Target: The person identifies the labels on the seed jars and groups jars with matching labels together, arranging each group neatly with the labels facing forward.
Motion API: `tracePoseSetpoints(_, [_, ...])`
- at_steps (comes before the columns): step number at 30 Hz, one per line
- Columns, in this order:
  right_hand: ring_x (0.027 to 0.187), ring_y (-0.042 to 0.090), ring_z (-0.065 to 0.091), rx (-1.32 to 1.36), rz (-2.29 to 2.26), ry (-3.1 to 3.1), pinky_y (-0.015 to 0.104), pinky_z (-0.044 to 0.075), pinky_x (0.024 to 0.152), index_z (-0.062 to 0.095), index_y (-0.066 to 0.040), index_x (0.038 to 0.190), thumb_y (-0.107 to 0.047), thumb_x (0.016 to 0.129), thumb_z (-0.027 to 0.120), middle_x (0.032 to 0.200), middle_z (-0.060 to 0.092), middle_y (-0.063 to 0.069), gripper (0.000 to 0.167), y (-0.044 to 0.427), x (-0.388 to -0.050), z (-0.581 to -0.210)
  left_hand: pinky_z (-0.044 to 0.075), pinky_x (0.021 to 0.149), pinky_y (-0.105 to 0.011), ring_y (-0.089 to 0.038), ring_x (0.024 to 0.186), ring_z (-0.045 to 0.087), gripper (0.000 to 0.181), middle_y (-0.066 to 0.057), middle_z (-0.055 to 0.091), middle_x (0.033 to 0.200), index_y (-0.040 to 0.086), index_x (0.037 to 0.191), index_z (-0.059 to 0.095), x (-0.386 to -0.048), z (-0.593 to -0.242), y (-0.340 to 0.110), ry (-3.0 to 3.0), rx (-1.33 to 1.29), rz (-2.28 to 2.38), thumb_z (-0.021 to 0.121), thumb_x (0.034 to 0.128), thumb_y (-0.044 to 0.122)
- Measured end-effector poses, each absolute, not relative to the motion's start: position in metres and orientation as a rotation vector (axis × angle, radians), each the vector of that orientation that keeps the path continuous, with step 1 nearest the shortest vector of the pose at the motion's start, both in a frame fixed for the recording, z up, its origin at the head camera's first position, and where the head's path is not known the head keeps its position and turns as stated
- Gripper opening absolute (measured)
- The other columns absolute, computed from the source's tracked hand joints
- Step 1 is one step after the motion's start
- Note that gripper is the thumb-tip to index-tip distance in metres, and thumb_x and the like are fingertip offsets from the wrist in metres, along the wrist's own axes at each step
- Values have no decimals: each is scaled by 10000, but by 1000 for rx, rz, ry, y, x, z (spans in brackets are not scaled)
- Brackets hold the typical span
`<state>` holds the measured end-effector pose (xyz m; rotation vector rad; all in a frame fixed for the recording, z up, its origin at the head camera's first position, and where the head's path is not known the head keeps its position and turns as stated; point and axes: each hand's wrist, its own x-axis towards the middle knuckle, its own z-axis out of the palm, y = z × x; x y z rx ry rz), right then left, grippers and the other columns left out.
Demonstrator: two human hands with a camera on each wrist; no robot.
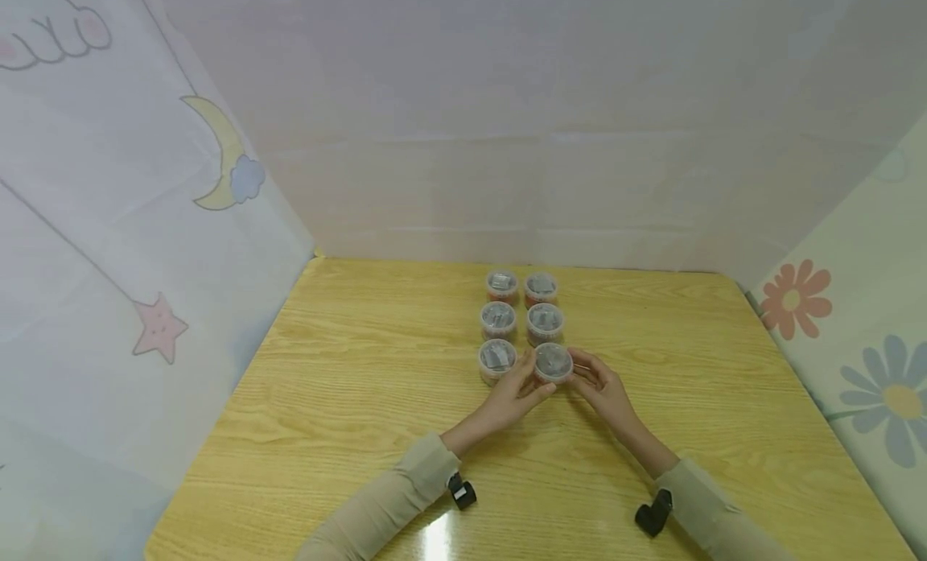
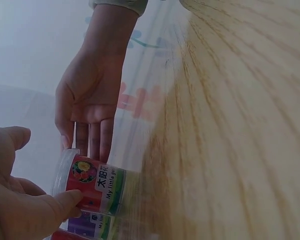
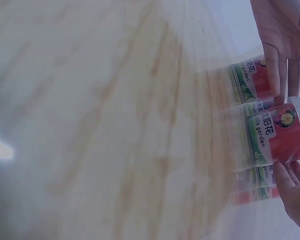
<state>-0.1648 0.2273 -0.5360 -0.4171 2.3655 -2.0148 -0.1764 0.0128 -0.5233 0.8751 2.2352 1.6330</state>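
Observation:
My left hand (image 1: 512,394) and right hand (image 1: 604,393) hold a clear lidded plastic tub (image 1: 554,361) between them, one from each side. It is the front right tub of a small group. Its red label (image 2: 92,180) carries a flower picture and the words "My little garden". In the left wrist view, a left fingertip touches that label, and the right fingers reach behind the tub. Just left of the held tub is another lidded tub (image 1: 496,358), close by the left fingers. Whether the held tub rests on the table is hard to tell.
Behind stand more lidded tubs in two columns, among them a left middle tub (image 1: 498,319) and a right middle tub (image 1: 545,323). All are on a wood-grain table (image 1: 348,368). A pale wall covering (image 1: 434,191) rises along its back and sides.

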Motion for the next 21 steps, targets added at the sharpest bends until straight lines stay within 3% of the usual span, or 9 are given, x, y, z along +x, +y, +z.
tracePoseSetpoints(4, [1172, 118, 493, -401, -1986, 2380, 137, 460, 895, 373, 12, 1378, -104, 933, 558, 1388, 386, 240, 496, 228, -165, -536, 350, 1059, -300, -259, 1415, 96, 735, -191, 18, 1537, -17, 1468, 81, -176, -522, 13, 2226, 866, 1637, 474, 969, 354])
tracePoseSetpoints(12, [1261, 415, 379, -437, -1932, 2438, 113, 425, 903, 358, 14, 1388, -106, 945, 538, 1410, 368, 230, 493, 228, -167, -534, 226, 1129, -449, -284, 1420, 82, 742, -118, 32, 1545, 49, 1481, 80, -175, -517, 13, 2346, 862, 1510, 442, 963, 438])
tracePoseSetpoints(16, [1294, 430, 325, -471, -1884, 2478, 99, 401, 917, 345, 15, 1395, -123, 959, 515, 1424, 351, 230, 488, 229, -168, -531, 197, 1132, -486, -281, 1423, 69, 759, -101, 24, 1548, 42, 1482, 80, -174, -515, 12, 2343, 849, 1498, 425, 959, 472])
tracePoseSetpoints(18, [1307, 434, 303, -497, -1876, 2489, 159, 408, 973, 340, 29, 1393, -111, 960, 509, 1425, 338, 246, 486, 229, -168, -529, 185, 1134, -492, -280, 1425, 59, 772, -88, 9, 1550, 38, 1483, 76, -174, -513, 12, 2342, 851, 1494, 417, 956, 489])
tracePoseSetpoints(21, [1320, 434, 277, -536, -1872, 2507, 360, 361, 1056, 337, 48, 1388, -87, 957, 506, 1424, 323, 264, 482, 229, -170, -525, 176, 1133, -504, -298, 1424, 49, 783, -83, -6, 1553, 37, 1484, 71, -174, -512, 12, 2339, 862, 1494, 409, 954, 504])
